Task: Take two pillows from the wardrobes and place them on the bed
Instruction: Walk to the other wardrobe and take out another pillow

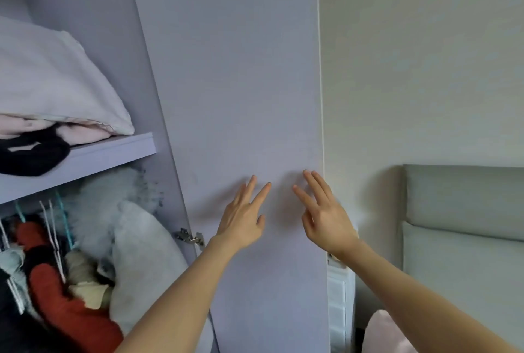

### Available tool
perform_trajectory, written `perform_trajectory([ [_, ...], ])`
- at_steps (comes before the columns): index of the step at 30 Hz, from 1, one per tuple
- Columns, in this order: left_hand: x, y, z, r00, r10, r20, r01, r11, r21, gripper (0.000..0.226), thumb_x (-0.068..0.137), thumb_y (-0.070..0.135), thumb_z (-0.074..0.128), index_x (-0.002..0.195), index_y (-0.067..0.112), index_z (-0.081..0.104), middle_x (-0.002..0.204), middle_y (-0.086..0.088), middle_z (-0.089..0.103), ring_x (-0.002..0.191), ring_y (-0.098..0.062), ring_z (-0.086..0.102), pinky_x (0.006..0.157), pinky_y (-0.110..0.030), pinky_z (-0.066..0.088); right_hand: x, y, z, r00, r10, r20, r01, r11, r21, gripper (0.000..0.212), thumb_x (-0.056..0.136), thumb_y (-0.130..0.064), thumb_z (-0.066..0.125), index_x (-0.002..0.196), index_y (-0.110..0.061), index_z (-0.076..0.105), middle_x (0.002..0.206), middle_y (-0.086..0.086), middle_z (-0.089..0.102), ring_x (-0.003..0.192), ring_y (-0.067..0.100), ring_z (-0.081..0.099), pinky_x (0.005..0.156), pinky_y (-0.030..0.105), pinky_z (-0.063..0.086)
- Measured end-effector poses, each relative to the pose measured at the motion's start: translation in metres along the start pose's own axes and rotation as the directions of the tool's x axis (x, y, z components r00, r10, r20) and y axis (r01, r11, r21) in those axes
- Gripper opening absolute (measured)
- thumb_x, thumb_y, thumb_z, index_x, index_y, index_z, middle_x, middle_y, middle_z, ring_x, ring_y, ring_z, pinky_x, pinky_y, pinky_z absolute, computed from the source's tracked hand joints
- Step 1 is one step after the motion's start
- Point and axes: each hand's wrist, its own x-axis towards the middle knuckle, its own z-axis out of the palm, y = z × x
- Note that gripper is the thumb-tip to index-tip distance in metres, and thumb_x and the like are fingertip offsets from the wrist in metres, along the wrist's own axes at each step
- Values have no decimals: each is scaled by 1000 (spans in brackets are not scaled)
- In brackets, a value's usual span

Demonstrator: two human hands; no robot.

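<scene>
Pillow (54, 80): white, plump, on shelf (85, 159) edge over folded cloth. Left hand (241, 222), right hand (326, 219): fingers straight, apparently touching door (241, 83).

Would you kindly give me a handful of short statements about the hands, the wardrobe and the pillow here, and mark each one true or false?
1. Both hands, left hand and right hand, are at the wardrobe door with fingers straight. True.
2. The right hand grips a pillow. False: it holds nothing.
3. A white pillow lies on the shelf inside the wardrobe. True.
4. The wardrobe's left compartment is closed. False: it stands open, with hanging clothes below the shelf.
5. A headboard shows at the right. True.
</scene>
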Motion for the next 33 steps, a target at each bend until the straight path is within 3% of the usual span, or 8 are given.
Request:
perform_trajectory([
  [5, -17, -32, -34, 997, -62, -47, 65, 996, 68, 66, 92, 22, 43, 145, 33, 5, 157, -4, -4, 143, -25, 4, 111, -42, 22, 23, -34, 20, 1000, -21, 6, 21, 1000, 22, 53, 70, 13, 58, 122, 1, 56, 134, 29, 46, 128, 46, 37, 99, 50, 40],
  [11, -62, -83, -116, 967, -157, -202, 191, 969, 158, 61, 91, 21, 46, 144, 31, 17, 155, -6, 8, 142, -25, 11, 110, -42, 22, 68, -99, 56, 998, -41, 38, 33, 981, 190, 48, 79, 5, 52, 126, -2, 51, 138, 22, 45, 130, 38, 39, 98, 47, 43],
  [18, -129, -147, -247, 916, -188, -355, 329, 859, 392, 54, 90, 19, 47, 141, 18, 30, 151, -12, 23, 138, -25, 21, 107, -40, 29, 144, -207, 85, 981, -185, 48, 157, 923, 351, 48, 84, -2, 48, 131, -8, 45, 143, 14, 39, 129, 29, 39, 92, 40, 45],
  [24, -161, -199, -353, 836, -257, -485, 510, 689, 514, 54, 88, 18, 49, 139, 21, 33, 149, -8, 27, 137, -23, 22, 105, -41, 29, 226, -296, 104, 955, -275, -111, 293, 820, 491, 44, 84, 1, 51, 127, -6, 51, 134, 15, 49, 121, 31, 47, 92, 41, 45],
  [27, -160, -225, -392, 815, -248, -523, 561, 563, 607, 56, 87, 20, 49, 139, 24, 30, 149, -6, 27, 137, -23, 20, 104, -43, 28, 270, -324, 116, 937, -304, -169, 348, 808, 475, 44, 87, -7, 51, 131, -7, 47, 136, 13, 47, 124, 29, 43, 96, 41, 43],
  [31, -146, -270, -429, 789, -303, -534, 614, 362, 702, 75, 83, 41, 55, 143, 31, 10, 154, -3, 11, 141, -26, 6, 109, -51, 18, 333, -352, 140, 915, -378, -140, 403, 835, 374, 64, 91, -37, 48, 144, -17, 20, 149, 5, 27, 133, 22, 27, 106, 36, 29],
  [33, -137, -288, -440, 775, -347, -528, 621, 267, 737, 94, 76, 58, 57, 143, 33, -4, 155, -3, 3, 141, -28, 0, 109, -55, 12, 357, -367, 149, 910, -406, -79, 407, 845, 347, 82, 86, -51, 50, 146, -21, 3, 154, 3, 13, 139, 21, 15, 113, 40, 19],
])
